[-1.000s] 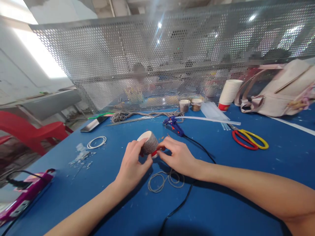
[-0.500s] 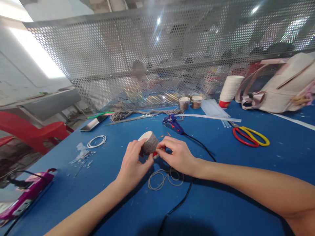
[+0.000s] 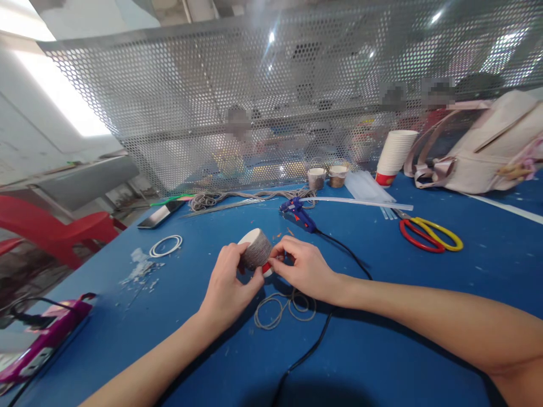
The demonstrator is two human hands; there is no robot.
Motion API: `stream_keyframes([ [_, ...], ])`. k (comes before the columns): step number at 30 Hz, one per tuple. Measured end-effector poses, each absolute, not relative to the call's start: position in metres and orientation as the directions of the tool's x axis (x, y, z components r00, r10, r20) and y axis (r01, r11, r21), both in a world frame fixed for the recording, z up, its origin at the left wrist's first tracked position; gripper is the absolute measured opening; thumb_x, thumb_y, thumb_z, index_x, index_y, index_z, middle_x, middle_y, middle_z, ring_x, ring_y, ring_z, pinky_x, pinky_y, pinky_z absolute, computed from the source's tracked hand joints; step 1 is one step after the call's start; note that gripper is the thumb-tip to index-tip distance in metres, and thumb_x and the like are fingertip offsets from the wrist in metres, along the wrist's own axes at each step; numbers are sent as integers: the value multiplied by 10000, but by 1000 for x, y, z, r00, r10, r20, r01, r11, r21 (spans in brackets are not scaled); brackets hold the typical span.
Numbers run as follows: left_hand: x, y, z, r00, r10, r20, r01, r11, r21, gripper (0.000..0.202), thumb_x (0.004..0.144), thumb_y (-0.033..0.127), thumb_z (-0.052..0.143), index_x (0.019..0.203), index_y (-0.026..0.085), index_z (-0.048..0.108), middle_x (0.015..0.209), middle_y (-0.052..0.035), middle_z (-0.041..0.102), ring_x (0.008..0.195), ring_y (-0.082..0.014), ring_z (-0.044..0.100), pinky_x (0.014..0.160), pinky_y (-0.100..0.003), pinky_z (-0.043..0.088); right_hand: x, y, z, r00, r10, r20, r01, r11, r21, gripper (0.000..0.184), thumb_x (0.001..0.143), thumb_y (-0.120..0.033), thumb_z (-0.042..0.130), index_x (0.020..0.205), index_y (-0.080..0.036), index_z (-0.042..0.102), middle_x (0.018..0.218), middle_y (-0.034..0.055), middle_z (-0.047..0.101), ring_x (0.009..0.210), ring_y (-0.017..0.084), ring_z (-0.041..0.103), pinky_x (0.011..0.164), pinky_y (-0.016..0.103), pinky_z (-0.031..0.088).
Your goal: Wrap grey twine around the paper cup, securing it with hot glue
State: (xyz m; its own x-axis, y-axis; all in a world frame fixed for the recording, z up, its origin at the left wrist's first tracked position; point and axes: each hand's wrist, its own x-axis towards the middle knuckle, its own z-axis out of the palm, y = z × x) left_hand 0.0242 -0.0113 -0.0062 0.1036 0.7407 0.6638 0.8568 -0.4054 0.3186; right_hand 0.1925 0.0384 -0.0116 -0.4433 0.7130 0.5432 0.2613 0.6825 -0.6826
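Note:
A paper cup (image 3: 258, 250), wound with grey cord over most of its side, lies tilted in my left hand (image 3: 231, 278), whose fingers and thumb close around it. A strip of red and white shows uncovered near its base. Against that end, my right hand (image 3: 302, 264) pinches with thumb and forefinger; the grey cord (image 3: 271, 316) seems to run from there, and its loose loops lie on the table below. Behind the hands rests a blue glue gun (image 3: 298, 213) with a long clear glue stick in its back.
Scissors (image 3: 430, 234) with red and yellow handles, stacked paper cups (image 3: 395, 158) and a pale backpack (image 3: 487, 150) stand right. Two cord-wrapped cups (image 3: 316, 178) sit by the perforated metal screen (image 3: 169, 102). Left are a phone (image 3: 160, 215), a white coil (image 3: 166, 246) and a purple power strip (image 3: 48, 339).
The cup has turned slightly in my left hand, showing a little more of the red strip. My right hand keeps its pinch beside it. The view has shifted very slightly.

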Motion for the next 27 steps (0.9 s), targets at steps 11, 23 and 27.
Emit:
stream_keyframes([
  [11, 26, -13, -4, 3, 778, 628, 823, -359, 441, 136, 729, 262, 594, 792, 206, 489, 689, 32, 488, 622, -128, 472, 562, -254, 413, 191, 36, -13, -442, 711, 547, 225, 678, -700, 87, 801, -175, 620, 734, -195, 569, 750, -12, 586, 693, 122, 538, 652, 258, 413],
  [23, 12, -2, 2, -252, 836, 488, 599, -261, 757, 203, 693, 315, 615, 802, 209, 479, 678, 43, 511, 611, -123, 508, 595, -252, 450, 201, 21, -12, -663, 37, 747, 26, 999, -27, 133, 861, -250, 509, 744, -245, 573, 884, 25, 655, 838, 177, 560, 768, 349, 388],
  [27, 12, 1, 4, -287, 832, 474, 563, -254, 787, 191, 690, 312, 605, 801, 208, 489, 671, 44, 525, 597, -121, 500, 582, -245, 442, 201, 1, -13, -671, -293, 681, -169, 955, 244, 279, 880, -333, 492, 615, -247, 520, 669, -14, 597, 607, 140, 489, 637, 316, 382],
])
